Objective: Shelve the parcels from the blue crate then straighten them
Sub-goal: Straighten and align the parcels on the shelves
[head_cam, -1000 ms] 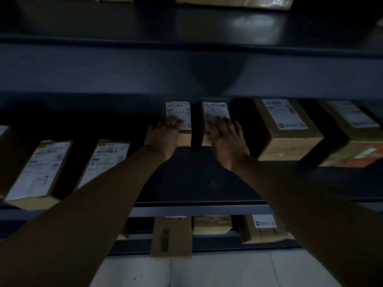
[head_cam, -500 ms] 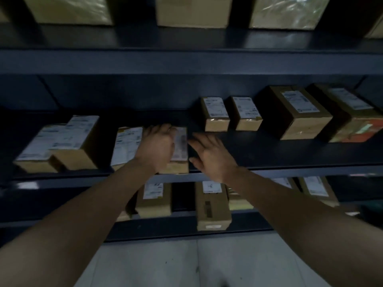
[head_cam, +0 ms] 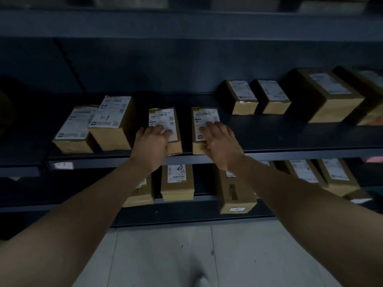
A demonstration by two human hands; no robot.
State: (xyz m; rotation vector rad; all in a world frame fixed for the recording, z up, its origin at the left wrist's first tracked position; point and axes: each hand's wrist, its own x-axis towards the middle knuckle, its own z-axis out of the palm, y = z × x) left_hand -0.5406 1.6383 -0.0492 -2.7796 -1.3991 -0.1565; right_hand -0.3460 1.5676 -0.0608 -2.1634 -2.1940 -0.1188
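Two narrow brown parcels with white labels lie side by side near the front of the middle shelf [head_cam: 290,151]. My left hand [head_cam: 151,143] clasps the near end of the left parcel [head_cam: 163,119], fingers over its label and thumb on its left side. Over the near end of the right parcel [head_cam: 205,118] lies my right hand [head_cam: 222,145], fingers spread on top and thumb at the front corner. A small gap separates the two parcels. The blue crate is out of view.
Two larger parcels [head_cam: 112,123] stand touching at the left of the same shelf. Two small boxes [head_cam: 242,98] and bigger ones [head_cam: 325,96] sit further back on the right. Several parcels [head_cam: 177,183] fill the lower shelf. Pale floor [head_cam: 165,255] lies below.
Both hands left the two small boxes at the back and moved left. My left hand reached the left narrow parcel first; my right hand has since come down onto the right one.
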